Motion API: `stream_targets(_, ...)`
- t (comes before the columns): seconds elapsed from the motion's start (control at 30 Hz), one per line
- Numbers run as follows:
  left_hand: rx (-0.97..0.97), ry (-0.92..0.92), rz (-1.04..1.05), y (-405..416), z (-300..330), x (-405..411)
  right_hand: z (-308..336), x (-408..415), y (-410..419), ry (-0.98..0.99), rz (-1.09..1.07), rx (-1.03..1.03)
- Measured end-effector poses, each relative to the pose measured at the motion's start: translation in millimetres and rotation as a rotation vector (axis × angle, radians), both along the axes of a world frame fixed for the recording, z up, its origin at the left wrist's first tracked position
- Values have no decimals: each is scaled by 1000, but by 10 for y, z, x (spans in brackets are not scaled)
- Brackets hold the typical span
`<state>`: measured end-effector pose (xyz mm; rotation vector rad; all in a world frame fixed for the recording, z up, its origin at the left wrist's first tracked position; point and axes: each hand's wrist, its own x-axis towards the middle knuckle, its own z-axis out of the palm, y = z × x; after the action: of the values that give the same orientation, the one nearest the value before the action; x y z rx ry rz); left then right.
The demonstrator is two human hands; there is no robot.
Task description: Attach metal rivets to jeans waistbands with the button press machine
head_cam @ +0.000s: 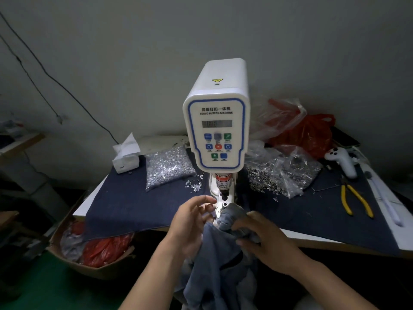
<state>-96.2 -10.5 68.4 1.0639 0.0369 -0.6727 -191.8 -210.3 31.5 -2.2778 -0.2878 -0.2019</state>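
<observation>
Jeans point(214, 260) hang bunched off the table edge point(312, 239), their waistband clutched in the right hand point(266, 240). Left of that grip, the left hand point(190, 222) holds the fabric with fingers loosely curled. Just beyond both stands the button press machine point(215, 130).

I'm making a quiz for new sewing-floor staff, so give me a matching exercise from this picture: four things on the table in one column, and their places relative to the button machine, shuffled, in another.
Things:
1. tissue box
2. yellow-handled pliers
3. red plastic bag
4. jeans

Places:
A. right end of the table, near its front edge
B. in front of the button machine, held by the left hand and right hand
C. back left of the table
D. behind the machine, to its right

Pairs: 1-C, 2-A, 3-D, 4-B
</observation>
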Motion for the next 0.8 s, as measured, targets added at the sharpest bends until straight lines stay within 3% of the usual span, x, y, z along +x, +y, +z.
stream_targets(0.07,86,-144,-31,41,79,-10,62,54,-34,96,-26,154)
stream_targets(0.2,807,-1061,-388,245,135,32,185,134,-101,352,28,787)
stream_targets(0.27,959,-1220,-560,299,195,44,257,166,-110,422,61,807)
stream_targets(0.33,947,-1267,-595,302,223,30,342,191,-119,448,95,685)
stream_targets(0.43,744,-1117,-491,299,176,9,491,190,-168,473,125,469)
stream_targets(0.57,525,-962,-421,280,101,-20,627,162,-282,406,229,-50)
stream_targets(0.63,568,-982,-413,273,77,1,658,168,-348,401,260,-21)
stream_targets(0.8,977,-1333,-508,280,7,97,582,165,-398,461,218,422)
